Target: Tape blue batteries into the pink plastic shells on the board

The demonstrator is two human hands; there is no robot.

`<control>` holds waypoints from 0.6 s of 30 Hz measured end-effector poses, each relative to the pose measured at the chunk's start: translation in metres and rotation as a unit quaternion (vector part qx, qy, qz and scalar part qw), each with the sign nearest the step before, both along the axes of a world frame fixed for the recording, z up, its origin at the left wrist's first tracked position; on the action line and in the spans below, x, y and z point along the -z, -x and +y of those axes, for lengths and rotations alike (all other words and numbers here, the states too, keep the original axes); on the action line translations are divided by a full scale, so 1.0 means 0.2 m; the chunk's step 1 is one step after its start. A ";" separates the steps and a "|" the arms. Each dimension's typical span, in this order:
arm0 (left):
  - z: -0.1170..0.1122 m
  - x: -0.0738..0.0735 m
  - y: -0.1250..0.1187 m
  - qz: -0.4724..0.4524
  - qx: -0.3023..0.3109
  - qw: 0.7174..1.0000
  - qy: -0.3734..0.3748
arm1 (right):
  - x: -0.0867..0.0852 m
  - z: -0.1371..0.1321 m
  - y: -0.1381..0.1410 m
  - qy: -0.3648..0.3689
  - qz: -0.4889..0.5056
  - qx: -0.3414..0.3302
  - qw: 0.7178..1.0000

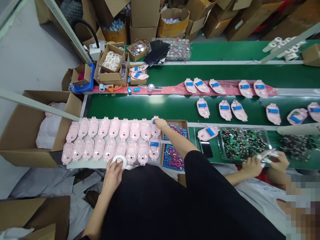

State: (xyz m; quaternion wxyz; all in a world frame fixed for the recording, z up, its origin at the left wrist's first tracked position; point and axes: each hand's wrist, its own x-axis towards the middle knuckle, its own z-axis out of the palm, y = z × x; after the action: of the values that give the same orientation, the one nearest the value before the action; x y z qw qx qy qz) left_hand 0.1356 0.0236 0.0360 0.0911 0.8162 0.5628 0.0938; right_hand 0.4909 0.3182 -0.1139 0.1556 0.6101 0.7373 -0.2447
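The left hand (112,178) gripped a smooth white tape roll (119,161) in curled fingers (111,166), near rows of glossy pink plastic shells (110,148). The right hand (160,124) lay on the far row's end shell (155,129), beside a cardboard tray of blue batteries with red wires (175,131); whether it gripped, I cannot tell.

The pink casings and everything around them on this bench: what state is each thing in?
Left hand: gripping a roll of white tape
Right hand: resting on a pink plastic casing
End casing of the front row: blue battery pack fitted
Other pink casings: lying in two rows, no battery showing
Cardboard box: open, flaps up
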 end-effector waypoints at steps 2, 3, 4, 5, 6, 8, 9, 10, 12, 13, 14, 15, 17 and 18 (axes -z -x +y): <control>0.00 0.02 0.00 -0.004 -0.006 1.000 0.006 | 0.03 0.01 0.02 0.007 -0.009 -0.008 1.000; 0.01 0.02 -0.01 -0.008 -0.009 1.000 0.007 | 0.05 0.01 0.03 0.010 -0.012 -0.011 1.000; 0.01 0.03 -0.02 -0.013 -0.013 1.000 0.008 | 0.07 0.01 0.04 0.013 -0.014 -0.014 1.000; 0.02 0.03 -0.02 -0.017 -0.017 1.000 0.008 | 0.08 0.01 0.04 0.014 -0.015 -0.017 1.000; 0.03 0.03 -0.03 -0.021 -0.021 1.000 0.009 | 0.10 0.01 0.05 0.015 -0.016 -0.019 1.000; 0.05 0.03 -0.05 -0.028 -0.025 0.999 0.014 | 0.11 0.01 0.06 0.019 -0.014 -0.024 0.999; 0.07 0.02 -0.06 -0.030 -0.025 0.999 0.017 | 0.12 0.02 0.06 0.021 -0.012 -0.026 0.999; 0.08 0.02 -0.06 -0.032 -0.025 0.999 0.020 | 0.12 0.03 0.06 0.024 -0.010 -0.028 0.999; 0.10 0.00 -0.05 -0.032 -0.028 0.999 0.017 | 0.10 0.04 0.05 0.028 -0.005 -0.033 0.999; 0.10 -0.01 -0.04 -0.032 -0.034 0.999 0.012 | 0.09 0.04 0.04 0.027 0.000 -0.036 0.999; 0.11 -0.02 -0.02 -0.032 -0.041 0.999 0.004 | 0.08 0.03 0.02 0.023 0.007 -0.042 0.999; 0.11 -0.02 -0.01 -0.033 -0.049 0.998 -0.005 | 0.06 0.02 0.00 0.019 0.016 -0.051 0.998; 0.11 -0.01 0.03 -0.037 -0.062 0.997 -0.020 | 0.04 -0.02 -0.02 -0.015 0.035 -0.060 0.997; 0.11 0.00 0.04 -0.039 -0.064 0.997 -0.023 | 0.04 -0.04 -0.02 -0.046 0.040 -0.049 0.997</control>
State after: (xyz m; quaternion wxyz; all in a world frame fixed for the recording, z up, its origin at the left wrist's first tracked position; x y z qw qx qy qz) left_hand 0.1271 0.0453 0.0359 0.0879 0.7760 0.6078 0.1441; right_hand 0.4952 0.3106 -0.1213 0.1099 0.5696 0.7824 -0.2267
